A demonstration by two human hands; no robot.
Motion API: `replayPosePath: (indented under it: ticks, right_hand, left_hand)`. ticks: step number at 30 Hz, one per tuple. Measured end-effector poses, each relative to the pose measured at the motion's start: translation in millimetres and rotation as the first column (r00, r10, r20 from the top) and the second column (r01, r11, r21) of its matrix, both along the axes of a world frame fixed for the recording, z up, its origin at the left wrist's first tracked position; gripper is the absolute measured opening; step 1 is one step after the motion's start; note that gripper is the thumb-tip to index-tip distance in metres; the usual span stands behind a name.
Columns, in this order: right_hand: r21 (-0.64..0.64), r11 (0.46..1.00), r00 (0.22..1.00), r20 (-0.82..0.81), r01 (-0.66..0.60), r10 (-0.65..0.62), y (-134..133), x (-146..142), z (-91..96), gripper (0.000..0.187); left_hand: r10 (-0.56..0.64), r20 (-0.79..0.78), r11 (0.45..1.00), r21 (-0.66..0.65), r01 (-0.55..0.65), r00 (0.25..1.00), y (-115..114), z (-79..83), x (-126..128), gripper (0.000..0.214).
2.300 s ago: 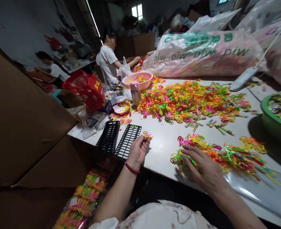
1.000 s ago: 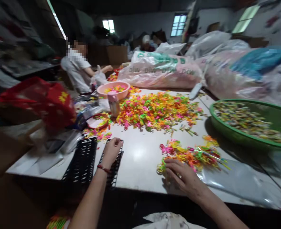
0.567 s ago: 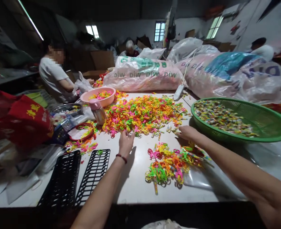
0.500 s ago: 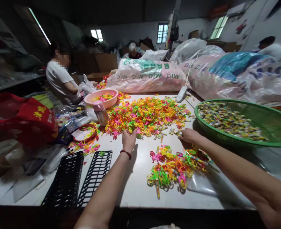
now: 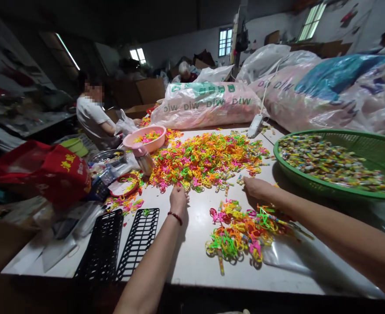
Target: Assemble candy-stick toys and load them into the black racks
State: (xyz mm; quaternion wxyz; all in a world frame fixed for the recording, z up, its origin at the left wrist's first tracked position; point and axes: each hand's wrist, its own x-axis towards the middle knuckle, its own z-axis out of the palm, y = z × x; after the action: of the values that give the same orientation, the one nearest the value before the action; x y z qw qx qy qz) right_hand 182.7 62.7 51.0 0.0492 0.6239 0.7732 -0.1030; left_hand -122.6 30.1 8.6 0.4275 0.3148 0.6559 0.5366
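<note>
A wide pile of small looped plastic pieces in yellow, orange, pink and green covers the middle of the white table. My left hand, with a beaded bracelet at the wrist, is closed at the pile's near edge; what its curled fingers hold is hidden. Farther right, my right hand has its fingers pressed together beside small patterned tubes; I cannot make out what is in them. Closer to me lies a smaller heap of plastic pieces, some with tubes among them.
At right stands a green basket of small wrapped tubes. A pink basin, a flask and black plastic racks are at left. Big stuffed bags and a power strip line the back. Another person sits at far left.
My left hand has drawn back slightly from the pile and its fingers have curled in. My right hand stays near the tubes. The view has turned a little left.
</note>
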Motion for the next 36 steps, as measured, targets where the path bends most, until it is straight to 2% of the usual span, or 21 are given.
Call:
replayPosePath:
  ticks: [3,5,6,7,9,11,13,15,16,19,22,24,27,30,33,36]
  right_hand:
    - [0.015,0.999,0.996,-0.076,-0.051,0.052,-11,-8,21.4,0.021]
    - [0.026,0.996,0.964,-0.252,-0.081,0.085,-30,-20,35.4,0.022]
    - [0.019,0.996,0.912,-0.401,-0.085,0.086,-44,-29,41.1,0.023]
    - [-0.007,0.997,0.824,-0.562,-0.08,0.062,-59,-38,45.5,0.023]
    - [-0.092,0.993,0.626,-0.78,-0.078,-0.023,-92,-59,49.8,0.031]
    - [-0.168,0.982,0.487,-0.867,-0.088,-0.104,-122,-81,47.5,0.041]
    - [-0.181,0.98,0.431,-0.893,-0.081,-0.129,-144,-99,39.8,0.05]
    - [-0.145,0.985,0.451,-0.888,-0.093,-0.088,-160,-113,29.6,0.048]
    - [-0.103,0.99,0.49,-0.871,-0.1,-0.041,-165,-118,24.5,0.039]
    - [0.137,0.986,0.683,-0.711,-0.098,0.167,-179,-129,12.0,0.018]
    - [0.369,0.918,0.821,-0.475,-0.143,0.318,-192,-138,3.4,0.01]
    - [0.398,0.894,0.846,-0.387,-0.205,0.367,-200,-143,-0.9,0.014]
    - [0.341,0.902,0.824,-0.405,-0.266,0.396,-207,-149,-4.6,0.017]
    - [0.253,0.92,0.738,-0.55,-0.3,0.392,-212,-151,-4.0,0.022]
    - [0.19,0.937,0.621,-0.707,-0.293,0.338,-214,-151,0.3,0.019]
    - [0.132,0.977,0.504,-0.841,-0.166,0.199,-215,-150,5.8,0.019]
  left_hand:
    - [0.011,0.089,0.999,0.048,-0.015,0.996,-32,11.2,-12,0.018]
    - [-0.051,0.208,0.993,0.112,0.028,0.977,-56,21.4,-18,0.02]
    - [-0.098,0.288,0.987,0.148,0.057,0.953,-69,26.4,-20,0.021]
    - [-0.145,0.371,0.98,0.18,0.083,0.917,-81,31.1,-22,0.022]
    - [-0.21,0.504,0.97,0.212,0.115,0.838,-103,38.4,-22,0.024]
    - [-0.223,0.584,0.971,0.2,0.128,0.78,-122,42.6,-20,0.023]
    - [-0.217,0.66,0.975,0.176,0.132,0.719,-138,44.4,-17,0.017]
    - [-0.204,0.724,0.979,0.151,0.137,0.659,-151,45.7,-11,0.013]
    - [-0.197,0.744,0.98,0.139,0.141,0.638,-157,46.8,-7,0.012]
    - [-0.205,0.754,0.979,0.167,0.119,0.624,-175,52.1,9,0.024]
    - [-0.247,0.649,0.959,0.27,0.086,0.719,-189,55.1,27,0.036]
    - [-0.205,0.547,0.961,0.269,0.062,0.812,-194,53.4,34,0.034]
    - [-0.116,0.436,0.975,0.22,0.019,0.892,-195,46.9,35,0.033]
    - [-0.111,0.408,0.973,0.228,0.016,0.906,-192,40.1,31,0.033]
    - [-0.061,0.559,0.991,0.135,-0.018,0.827,-187,34.1,25,0.037]
    - [-0.036,0.674,0.999,0.037,0.014,0.738,-184,30.4,21,0.037]
